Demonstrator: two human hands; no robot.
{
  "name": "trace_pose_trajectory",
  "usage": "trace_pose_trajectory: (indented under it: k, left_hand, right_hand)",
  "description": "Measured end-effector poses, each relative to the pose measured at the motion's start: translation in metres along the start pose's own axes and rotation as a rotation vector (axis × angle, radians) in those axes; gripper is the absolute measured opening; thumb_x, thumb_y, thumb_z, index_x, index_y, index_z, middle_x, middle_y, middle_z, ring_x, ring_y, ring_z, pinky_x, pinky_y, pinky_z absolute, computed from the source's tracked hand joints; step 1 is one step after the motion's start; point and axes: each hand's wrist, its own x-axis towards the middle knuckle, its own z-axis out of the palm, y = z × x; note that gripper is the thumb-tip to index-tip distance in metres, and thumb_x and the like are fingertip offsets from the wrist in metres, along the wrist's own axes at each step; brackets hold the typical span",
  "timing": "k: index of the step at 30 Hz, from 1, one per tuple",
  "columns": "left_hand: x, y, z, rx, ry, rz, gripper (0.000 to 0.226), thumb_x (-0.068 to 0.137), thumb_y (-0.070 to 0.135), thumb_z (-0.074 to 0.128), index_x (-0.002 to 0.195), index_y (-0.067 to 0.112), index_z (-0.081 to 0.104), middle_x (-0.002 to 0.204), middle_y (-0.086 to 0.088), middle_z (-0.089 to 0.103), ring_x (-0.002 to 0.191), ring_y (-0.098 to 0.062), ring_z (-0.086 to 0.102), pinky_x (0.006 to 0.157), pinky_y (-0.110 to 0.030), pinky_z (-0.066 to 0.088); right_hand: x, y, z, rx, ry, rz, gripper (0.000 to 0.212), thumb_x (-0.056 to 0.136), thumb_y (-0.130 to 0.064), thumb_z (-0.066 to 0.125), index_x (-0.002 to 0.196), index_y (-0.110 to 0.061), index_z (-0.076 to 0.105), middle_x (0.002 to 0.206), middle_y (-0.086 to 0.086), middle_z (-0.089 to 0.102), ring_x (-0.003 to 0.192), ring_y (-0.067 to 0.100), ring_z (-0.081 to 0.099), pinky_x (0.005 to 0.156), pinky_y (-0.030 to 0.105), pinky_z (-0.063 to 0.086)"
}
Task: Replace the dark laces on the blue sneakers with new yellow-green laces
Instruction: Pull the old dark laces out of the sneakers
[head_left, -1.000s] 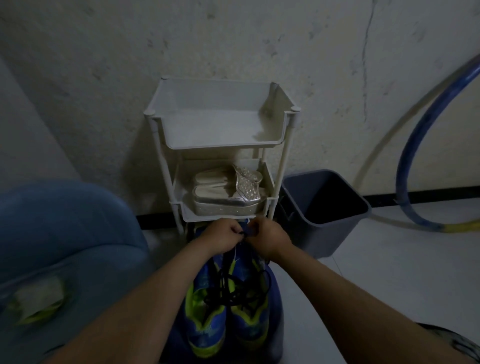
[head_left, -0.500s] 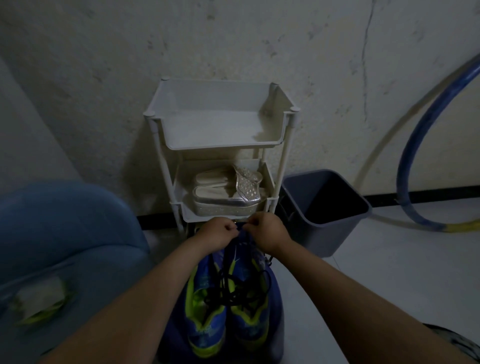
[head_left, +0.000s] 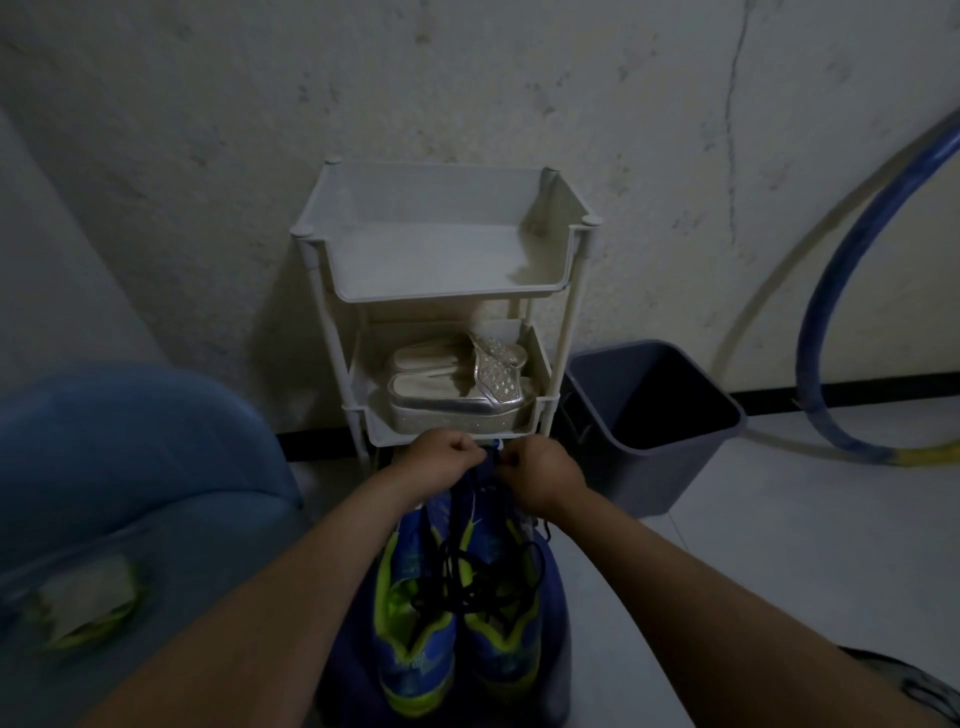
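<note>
Two blue sneakers (head_left: 415, 623) (head_left: 501, 618) with yellow-green trim lie side by side, toes toward me, on something dark blue low in the view. Loose dark laces (head_left: 472, 582) are tangled across both. My left hand (head_left: 441, 460) and my right hand (head_left: 543, 475) are close together at the sneakers' far end, fingers curled and gripping there. Exactly what the fingers pinch is hidden by the knuckles. A blurred pale packet with a yellow-green edge (head_left: 83, 605) lies on a blue surface at the left.
A white shelf rack (head_left: 322, 249) stands against the wall just beyond my hands, with silver platform sandals (head_left: 457, 387) on its middle shelf. A grey bin (head_left: 670, 467) sits to its right. A blue hoop (head_left: 831, 322) leans on the wall. A blue cushion (head_left: 130, 441) fills the left.
Both hands have shifted slightly away from me, toward the rack's lower shelf, still gripping the sneakers' far end. The sneakers moved a little with them.
</note>
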Motion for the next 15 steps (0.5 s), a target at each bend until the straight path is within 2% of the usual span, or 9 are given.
trace_pose_trajectory:
  k: [4,7,9,13,15]
  left_hand:
    - [0.003,-0.005,-0.004,0.128,0.053,0.021,0.019,0.089,0.023,0.066,0.07,0.023,0.063,0.075,0.002,0.065,0.077,-0.017,0.061,0.074,-0.03,0.046]
    - [-0.001,-0.002,-0.002,0.083,-0.034,0.096,0.023,0.081,0.01,0.072,0.075,0.031,0.064,0.077,0.005,0.067,0.079,-0.014,0.063,0.078,-0.031,0.049]
    - [-0.001,-0.002,0.003,0.089,-0.06,0.142,0.02,0.08,0.013,0.075,0.077,0.031,0.067,0.076,0.007,0.067,0.079,-0.013,0.063,0.077,-0.031,0.049]
    - [0.003,-0.003,0.009,0.118,0.002,0.11,0.015,0.085,0.025,0.073,0.073,0.031,0.066,0.07,0.009,0.064,0.071,-0.013,0.061,0.074,-0.032,0.052]
    - [0.004,-0.002,0.009,0.097,0.04,0.084,0.016,0.087,0.025,0.071,0.072,0.029,0.064,0.07,0.007,0.064,0.069,-0.013,0.06,0.073,-0.031,0.051]
  right_hand:
    - [-0.001,-0.007,-0.005,0.185,0.186,-0.083,0.015,0.093,-0.024,0.063,0.078,-0.027,0.063,0.08,-0.005,0.064,0.078,0.014,0.062,0.077,0.038,0.054]
    - [-0.002,-0.01,-0.006,0.217,0.207,-0.11,0.018,0.09,-0.022,0.066,0.075,-0.031,0.063,0.08,-0.006,0.067,0.079,0.013,0.063,0.078,0.037,0.055]
    - [-0.001,-0.012,-0.005,0.265,0.189,-0.119,0.023,0.088,-0.02,0.068,0.069,-0.031,0.063,0.077,-0.007,0.068,0.076,0.012,0.064,0.078,0.036,0.056]
    - [0.001,-0.014,-0.003,0.357,0.212,-0.124,0.008,0.089,-0.014,0.066,0.083,-0.011,0.072,0.082,0.004,0.071,0.078,0.015,0.067,0.076,0.035,0.057]
    - [0.001,-0.014,-0.003,0.378,0.214,-0.132,0.007,0.09,-0.016,0.065,0.091,-0.013,0.071,0.085,-0.001,0.07,0.079,0.01,0.066,0.074,0.028,0.055]
